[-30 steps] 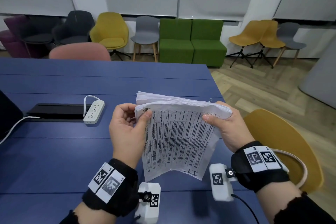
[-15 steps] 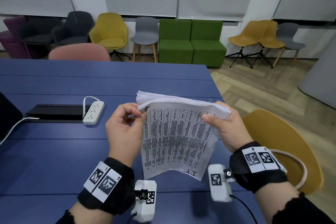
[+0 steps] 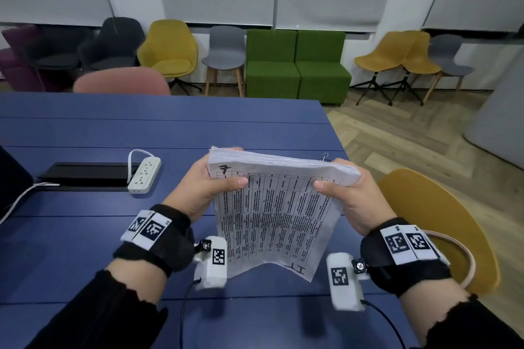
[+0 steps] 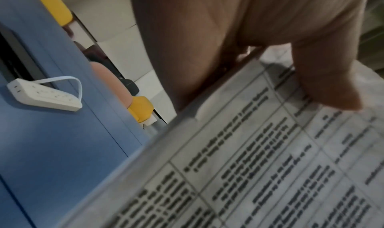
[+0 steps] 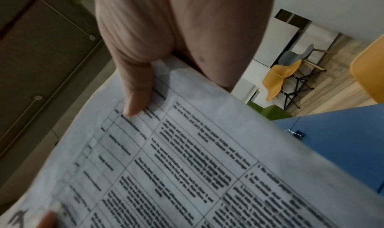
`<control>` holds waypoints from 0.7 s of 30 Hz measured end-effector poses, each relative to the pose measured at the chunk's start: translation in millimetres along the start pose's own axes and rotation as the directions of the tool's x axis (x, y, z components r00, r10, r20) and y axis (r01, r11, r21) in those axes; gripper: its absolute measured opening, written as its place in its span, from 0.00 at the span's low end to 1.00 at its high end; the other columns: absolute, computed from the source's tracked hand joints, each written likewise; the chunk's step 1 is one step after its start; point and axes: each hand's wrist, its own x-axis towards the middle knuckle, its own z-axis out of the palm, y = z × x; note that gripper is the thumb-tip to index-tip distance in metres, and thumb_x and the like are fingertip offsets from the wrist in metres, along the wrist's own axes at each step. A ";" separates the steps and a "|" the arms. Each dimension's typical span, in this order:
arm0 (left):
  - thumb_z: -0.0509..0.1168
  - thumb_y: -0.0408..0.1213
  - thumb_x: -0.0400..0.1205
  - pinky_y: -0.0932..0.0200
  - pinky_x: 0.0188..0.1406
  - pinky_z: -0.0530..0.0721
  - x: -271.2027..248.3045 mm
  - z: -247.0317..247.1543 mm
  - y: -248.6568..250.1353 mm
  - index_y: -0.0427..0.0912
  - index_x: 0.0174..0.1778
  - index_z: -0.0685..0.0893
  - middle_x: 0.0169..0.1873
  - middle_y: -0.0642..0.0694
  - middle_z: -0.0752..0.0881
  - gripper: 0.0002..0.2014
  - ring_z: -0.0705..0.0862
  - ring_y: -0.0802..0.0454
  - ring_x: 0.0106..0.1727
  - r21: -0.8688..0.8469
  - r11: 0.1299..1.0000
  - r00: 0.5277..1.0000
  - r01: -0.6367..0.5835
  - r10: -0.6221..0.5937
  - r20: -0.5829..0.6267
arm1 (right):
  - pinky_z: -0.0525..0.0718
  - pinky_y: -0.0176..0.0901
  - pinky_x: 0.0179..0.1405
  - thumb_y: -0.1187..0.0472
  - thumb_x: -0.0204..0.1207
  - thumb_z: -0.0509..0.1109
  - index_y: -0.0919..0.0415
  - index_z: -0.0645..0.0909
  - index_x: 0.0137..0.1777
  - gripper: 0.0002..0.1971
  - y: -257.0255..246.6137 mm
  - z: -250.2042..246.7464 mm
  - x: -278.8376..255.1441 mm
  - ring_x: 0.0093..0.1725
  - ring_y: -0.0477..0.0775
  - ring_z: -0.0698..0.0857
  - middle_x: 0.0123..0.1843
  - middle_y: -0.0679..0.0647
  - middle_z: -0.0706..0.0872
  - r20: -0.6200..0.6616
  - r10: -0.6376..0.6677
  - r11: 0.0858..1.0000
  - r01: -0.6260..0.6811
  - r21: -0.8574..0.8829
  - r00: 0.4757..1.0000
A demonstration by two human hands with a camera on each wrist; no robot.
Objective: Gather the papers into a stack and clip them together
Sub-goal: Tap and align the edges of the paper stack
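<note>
A thick stack of printed papers (image 3: 275, 212) is held upright above the blue table (image 3: 85, 235), its top sheet a table of text marked "7" at the upper left. My left hand (image 3: 218, 187) grips the stack's upper left corner, thumb across the front and fingers behind. My right hand (image 3: 337, 193) grips the upper right corner the same way. The wrist views show the papers (image 4: 270, 157) (image 5: 187, 157) close up under each thumb. A small binder clip (image 3: 325, 156) lies on the table just behind the stack, and the clip (image 5: 296, 133) also shows in the right wrist view.
A white power strip (image 3: 144, 175) with its looped cord lies left of the stack beside a black cable hatch (image 3: 85, 174). A yellow chair (image 3: 436, 224) stands at the table's right edge. A pink chair back (image 3: 122, 81) sits at the far side.
My left hand has shifted from fingering the stack's left edge to a firm grip on its upper left corner. The stack now looks squarer along the top.
</note>
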 end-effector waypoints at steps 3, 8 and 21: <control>0.80 0.32 0.64 0.50 0.57 0.85 1.9 3.7 -1.7 0.33 0.61 0.85 0.55 0.36 0.90 0.28 0.89 0.40 0.58 0.059 0.998 1.000 -0.015 0.014 0.022 | 0.80 0.64 0.61 0.69 0.57 0.80 0.65 0.84 0.47 0.16 0.3 2.8 2.1 0.50 0.65 0.86 0.49 0.71 0.85 0.010 0.021 0.999 -0.021 0.032 1.000; 0.76 0.25 0.68 0.59 0.50 0.86 -2.6 9.8 2.7 0.36 0.55 0.87 0.50 0.41 0.92 0.18 0.90 0.48 0.52 0.089 0.990 0.993 -0.112 0.116 -0.036 | 0.83 0.65 0.59 0.66 0.55 0.82 0.68 0.84 0.48 0.20 -2.0 3.7 6.2 0.49 0.66 0.88 0.48 0.69 0.88 -0.052 -0.012 1.000 0.013 0.027 0.999; 0.76 0.25 0.69 0.54 0.55 0.87 -6.9 9.0 -9.3 0.40 0.53 0.87 0.49 0.45 0.93 0.17 0.90 0.49 0.53 0.069 0.996 0.997 -0.056 0.059 -0.040 | 0.86 0.52 0.50 0.66 0.51 0.83 0.59 0.83 0.50 0.24 1.6 5.8 2.7 0.47 0.58 0.87 0.47 0.61 0.88 -0.130 0.001 0.995 0.012 0.101 0.991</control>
